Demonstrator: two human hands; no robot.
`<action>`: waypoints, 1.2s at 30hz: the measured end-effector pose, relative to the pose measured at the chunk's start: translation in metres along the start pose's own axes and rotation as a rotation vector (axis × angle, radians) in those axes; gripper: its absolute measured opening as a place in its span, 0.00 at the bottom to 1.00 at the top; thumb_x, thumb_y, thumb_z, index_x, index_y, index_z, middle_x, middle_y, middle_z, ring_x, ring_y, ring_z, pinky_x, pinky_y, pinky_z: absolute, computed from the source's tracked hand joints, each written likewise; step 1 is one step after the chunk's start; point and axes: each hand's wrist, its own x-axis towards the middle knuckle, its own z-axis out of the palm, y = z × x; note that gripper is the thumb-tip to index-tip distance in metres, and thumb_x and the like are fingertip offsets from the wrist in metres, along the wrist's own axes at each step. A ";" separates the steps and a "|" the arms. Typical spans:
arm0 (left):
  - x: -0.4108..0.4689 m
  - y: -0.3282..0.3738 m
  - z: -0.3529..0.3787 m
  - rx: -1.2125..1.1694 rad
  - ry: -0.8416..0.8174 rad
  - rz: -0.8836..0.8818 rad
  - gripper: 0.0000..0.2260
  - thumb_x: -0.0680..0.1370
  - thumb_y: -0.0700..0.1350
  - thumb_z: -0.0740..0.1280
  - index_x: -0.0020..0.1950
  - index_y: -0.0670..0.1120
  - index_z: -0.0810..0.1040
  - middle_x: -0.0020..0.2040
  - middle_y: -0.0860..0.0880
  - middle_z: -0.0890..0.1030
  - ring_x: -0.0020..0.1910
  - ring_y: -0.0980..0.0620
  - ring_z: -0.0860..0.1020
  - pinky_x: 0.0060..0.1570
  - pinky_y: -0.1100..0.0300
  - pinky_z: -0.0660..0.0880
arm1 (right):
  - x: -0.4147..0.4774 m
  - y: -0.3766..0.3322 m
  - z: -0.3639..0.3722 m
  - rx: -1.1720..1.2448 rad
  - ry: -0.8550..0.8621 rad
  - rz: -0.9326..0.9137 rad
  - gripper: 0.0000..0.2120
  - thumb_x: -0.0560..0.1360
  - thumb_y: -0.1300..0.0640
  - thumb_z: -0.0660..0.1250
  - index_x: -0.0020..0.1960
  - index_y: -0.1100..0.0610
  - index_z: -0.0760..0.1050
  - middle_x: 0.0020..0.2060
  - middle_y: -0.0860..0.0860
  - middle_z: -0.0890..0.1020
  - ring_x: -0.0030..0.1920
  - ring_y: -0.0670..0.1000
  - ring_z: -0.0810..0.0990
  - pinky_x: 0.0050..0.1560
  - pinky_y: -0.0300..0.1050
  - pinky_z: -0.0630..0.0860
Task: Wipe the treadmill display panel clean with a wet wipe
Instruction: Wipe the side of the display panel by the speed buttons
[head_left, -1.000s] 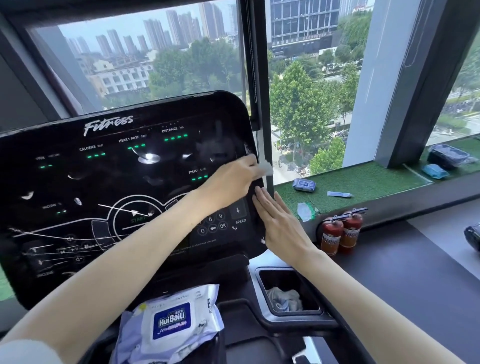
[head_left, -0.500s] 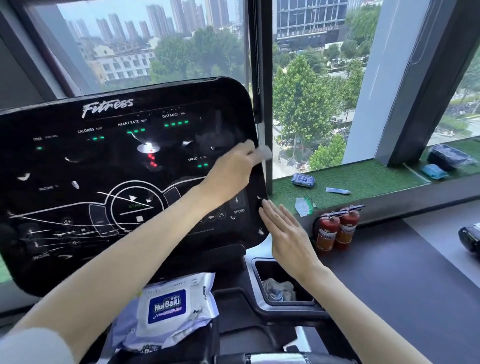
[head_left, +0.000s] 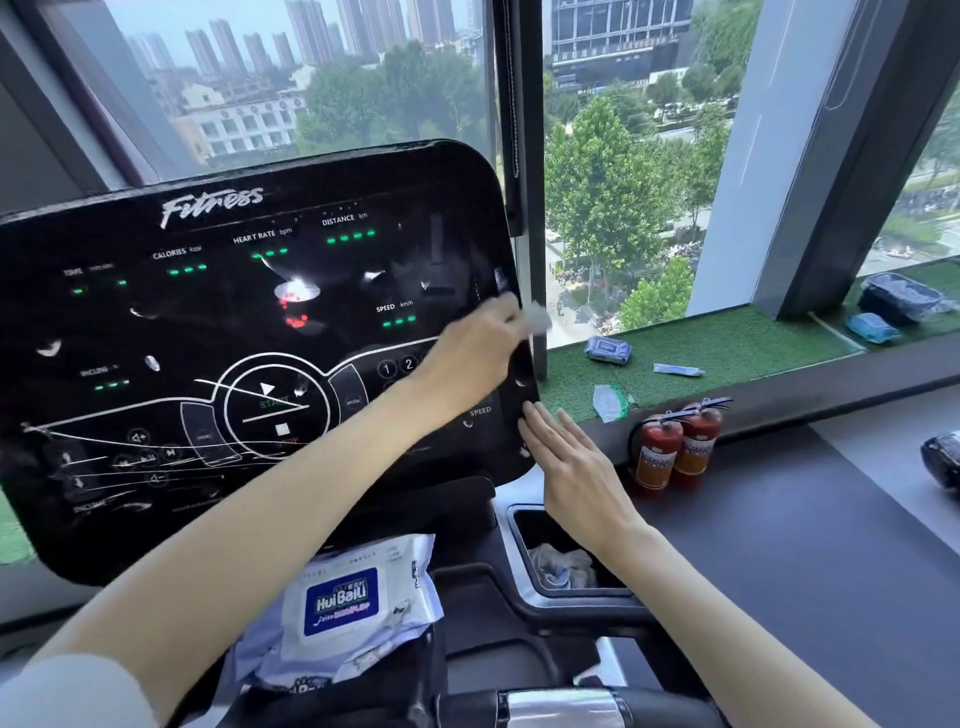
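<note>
Display panel (head_left: 208, 322) lit: left hand (head_left: 467, 358) grips wet wipe (head_left: 537, 318), right hand (head_left: 571, 467) flat, open; swiping START key (head_left: 270, 402) risks startup.

Treadmill display panel (head_left: 208, 322): glossy black slab with rounded corners, white "Fitness" lettering and white control outlines. It is leaning back slightly, with green readouts glowing and red dots showing at centre.
Wet wipe (head_left: 537, 318): small, white, crumpled and blurred. It is sitting at the panel's right edge, pinched by the left hand (head_left: 467, 358).
</note>
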 end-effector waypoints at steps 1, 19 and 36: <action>0.004 -0.005 -0.004 -0.014 0.097 -0.099 0.24 0.72 0.27 0.61 0.62 0.48 0.72 0.40 0.50 0.65 0.32 0.55 0.63 0.31 0.66 0.61 | 0.000 0.000 0.001 -0.001 0.003 0.000 0.27 0.68 0.68 0.49 0.63 0.67 0.73 0.65 0.60 0.72 0.67 0.56 0.70 0.69 0.50 0.57; -0.016 0.005 0.013 -0.183 0.025 -0.008 0.21 0.74 0.29 0.63 0.61 0.50 0.73 0.40 0.50 0.68 0.31 0.53 0.66 0.28 0.60 0.66 | -0.011 0.000 0.002 0.176 0.190 0.076 0.23 0.68 0.70 0.53 0.60 0.66 0.75 0.64 0.59 0.75 0.66 0.56 0.71 0.70 0.44 0.59; -0.037 0.024 0.031 -0.129 -0.292 0.212 0.18 0.74 0.31 0.60 0.61 0.45 0.75 0.42 0.51 0.64 0.37 0.50 0.69 0.32 0.61 0.64 | 0.002 0.006 -0.013 1.488 0.122 0.903 0.29 0.68 0.77 0.51 0.62 0.53 0.65 0.48 0.55 0.82 0.51 0.51 0.80 0.62 0.51 0.69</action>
